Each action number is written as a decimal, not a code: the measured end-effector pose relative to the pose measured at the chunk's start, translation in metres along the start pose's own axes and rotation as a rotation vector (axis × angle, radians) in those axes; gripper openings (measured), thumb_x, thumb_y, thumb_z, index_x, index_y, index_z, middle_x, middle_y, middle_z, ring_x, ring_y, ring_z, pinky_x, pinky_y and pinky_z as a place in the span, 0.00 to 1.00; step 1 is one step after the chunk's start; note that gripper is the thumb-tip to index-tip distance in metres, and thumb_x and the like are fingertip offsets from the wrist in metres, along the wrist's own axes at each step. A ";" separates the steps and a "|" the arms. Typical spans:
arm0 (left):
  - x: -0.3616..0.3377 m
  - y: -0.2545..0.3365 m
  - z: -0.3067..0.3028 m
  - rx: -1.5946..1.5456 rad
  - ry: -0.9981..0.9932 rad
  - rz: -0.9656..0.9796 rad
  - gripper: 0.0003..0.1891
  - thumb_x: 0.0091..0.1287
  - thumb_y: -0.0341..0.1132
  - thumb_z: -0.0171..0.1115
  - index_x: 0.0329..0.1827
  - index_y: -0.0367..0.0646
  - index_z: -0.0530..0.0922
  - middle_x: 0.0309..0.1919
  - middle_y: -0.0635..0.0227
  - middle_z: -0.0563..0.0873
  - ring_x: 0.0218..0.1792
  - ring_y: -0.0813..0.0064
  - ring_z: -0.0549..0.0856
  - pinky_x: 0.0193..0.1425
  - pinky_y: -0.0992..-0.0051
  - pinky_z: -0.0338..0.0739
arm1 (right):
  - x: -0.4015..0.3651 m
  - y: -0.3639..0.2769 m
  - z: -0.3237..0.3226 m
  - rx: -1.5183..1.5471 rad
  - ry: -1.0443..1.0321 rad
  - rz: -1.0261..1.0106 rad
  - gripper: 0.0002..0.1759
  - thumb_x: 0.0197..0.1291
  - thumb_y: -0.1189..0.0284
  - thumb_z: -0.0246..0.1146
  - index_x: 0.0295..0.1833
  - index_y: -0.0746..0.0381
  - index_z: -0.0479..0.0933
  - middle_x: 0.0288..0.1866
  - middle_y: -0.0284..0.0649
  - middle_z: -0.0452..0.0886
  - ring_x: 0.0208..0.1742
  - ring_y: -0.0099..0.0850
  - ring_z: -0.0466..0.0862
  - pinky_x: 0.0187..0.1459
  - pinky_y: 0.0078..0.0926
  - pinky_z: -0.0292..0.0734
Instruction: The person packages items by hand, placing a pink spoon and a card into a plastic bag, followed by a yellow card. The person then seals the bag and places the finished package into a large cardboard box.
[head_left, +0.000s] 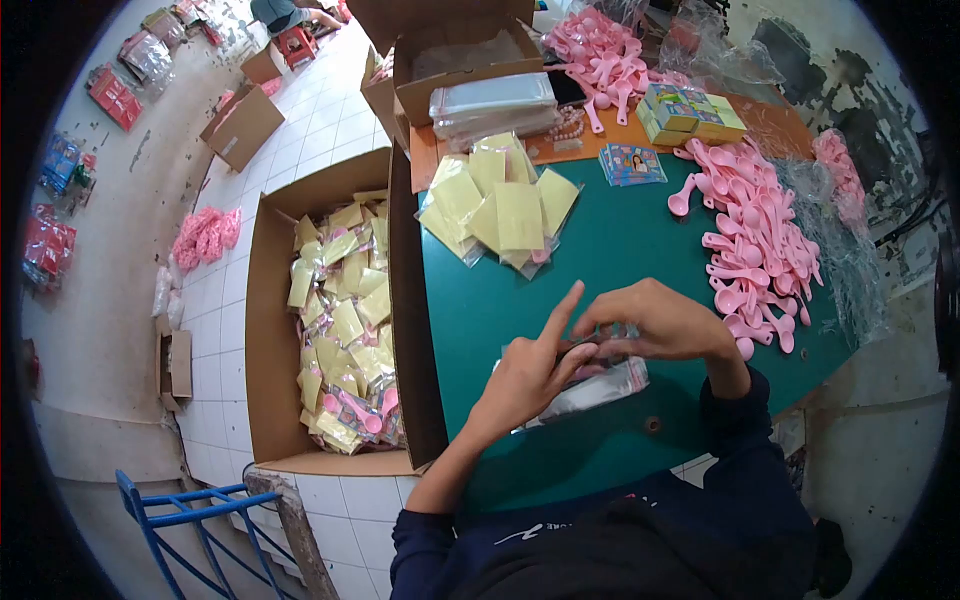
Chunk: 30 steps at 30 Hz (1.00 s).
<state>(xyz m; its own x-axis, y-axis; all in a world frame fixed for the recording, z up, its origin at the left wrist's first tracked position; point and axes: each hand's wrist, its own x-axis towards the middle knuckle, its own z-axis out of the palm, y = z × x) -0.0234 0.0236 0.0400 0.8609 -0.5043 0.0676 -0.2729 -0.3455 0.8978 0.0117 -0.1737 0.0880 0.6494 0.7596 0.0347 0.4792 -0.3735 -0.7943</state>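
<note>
My left hand [523,378] is over the front of the green table [620,240], index finger stretched up, thumb and other fingers closed at a clear plastic bag [626,331]. My right hand [655,318] meets it from the right, fingers curled in at the same bag. A bit of pink shows beneath the left thumb, mostly hidden by the hands. Right under both hands lies a stack of clear plastic bags [610,386]. Behind them is a pile of filled packets with yellow cards [518,215]. To the right spreads a heap of pink spoons [755,240].
A large cardboard box [262,330] full of packets stands left of the table. Printed cards [632,165], card bundles [690,113], more bags [495,105] and an open carton [465,65] sit at the back. A blue metal frame [190,515] is at lower left.
</note>
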 end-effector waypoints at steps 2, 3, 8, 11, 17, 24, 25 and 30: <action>-0.008 0.001 -0.008 -0.031 -0.057 -0.056 0.38 0.64 0.37 0.62 0.73 0.50 0.50 0.33 0.57 0.86 0.31 0.64 0.86 0.38 0.69 0.79 | -0.002 -0.003 0.000 0.049 0.007 0.086 0.14 0.48 0.72 0.68 0.40 0.66 0.77 0.32 0.42 0.81 0.32 0.33 0.81 0.35 0.28 0.74; -0.013 0.000 -0.018 -0.123 -0.117 -0.090 0.39 0.63 0.35 0.63 0.73 0.50 0.50 0.35 0.57 0.86 0.35 0.68 0.86 0.40 0.70 0.80 | -0.004 -0.004 0.000 0.073 0.013 0.127 0.14 0.47 0.73 0.69 0.40 0.66 0.78 0.32 0.41 0.81 0.32 0.31 0.80 0.35 0.27 0.73; -0.045 -0.020 -0.034 -0.445 0.000 -0.171 0.43 0.58 0.25 0.66 0.73 0.48 0.49 0.38 0.60 0.84 0.42 0.73 0.84 0.45 0.73 0.82 | -0.025 0.020 0.014 0.348 0.325 0.338 0.09 0.50 0.75 0.70 0.37 0.66 0.79 0.29 0.33 0.80 0.34 0.18 0.77 0.37 0.20 0.73; -0.053 -0.026 -0.029 -0.583 0.064 -0.198 0.42 0.60 0.24 0.64 0.73 0.46 0.47 0.39 0.57 0.84 0.42 0.73 0.84 0.45 0.73 0.82 | -0.031 0.011 0.024 0.694 0.242 0.370 0.11 0.51 0.75 0.70 0.40 0.66 0.79 0.30 0.33 0.80 0.33 0.18 0.76 0.37 0.17 0.72; -0.057 -0.028 -0.020 -0.532 -0.055 -0.181 0.41 0.61 0.24 0.63 0.73 0.46 0.47 0.42 0.55 0.83 0.44 0.70 0.84 0.45 0.71 0.83 | -0.048 0.013 0.039 0.474 0.343 0.380 0.07 0.53 0.75 0.67 0.38 0.66 0.81 0.25 0.31 0.78 0.29 0.17 0.77 0.31 0.15 0.73; -0.079 -0.021 0.027 -0.748 -0.004 -0.321 0.33 0.75 0.35 0.38 0.73 0.54 0.28 0.52 0.47 0.77 0.51 0.59 0.81 0.47 0.65 0.82 | -0.037 -0.020 0.060 -0.028 0.329 0.149 0.20 0.51 0.71 0.68 0.51 0.64 0.75 0.46 0.43 0.78 0.45 0.34 0.80 0.47 0.28 0.76; -0.083 -0.022 0.029 -0.809 0.004 -0.359 0.32 0.75 0.35 0.38 0.73 0.54 0.28 0.53 0.46 0.77 0.51 0.58 0.81 0.47 0.64 0.82 | -0.037 -0.021 0.065 -0.113 0.213 0.074 0.23 0.51 0.70 0.68 0.54 0.64 0.73 0.50 0.44 0.77 0.49 0.37 0.80 0.51 0.31 0.75; -0.096 -0.030 0.034 -0.861 -0.019 -0.417 0.32 0.75 0.35 0.39 0.73 0.55 0.30 0.54 0.43 0.76 0.54 0.56 0.79 0.50 0.63 0.81 | -0.040 -0.015 0.092 -0.131 0.087 0.143 0.14 0.52 0.71 0.64 0.44 0.65 0.73 0.42 0.45 0.71 0.46 0.43 0.75 0.48 0.38 0.71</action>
<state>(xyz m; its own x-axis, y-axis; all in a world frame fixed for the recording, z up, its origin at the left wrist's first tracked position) -0.1127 0.0556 -0.0084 0.8080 -0.4879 -0.3304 0.4703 0.1964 0.8604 -0.0756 -0.1491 0.0429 0.7618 0.6476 -0.0160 0.4476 -0.5440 -0.7097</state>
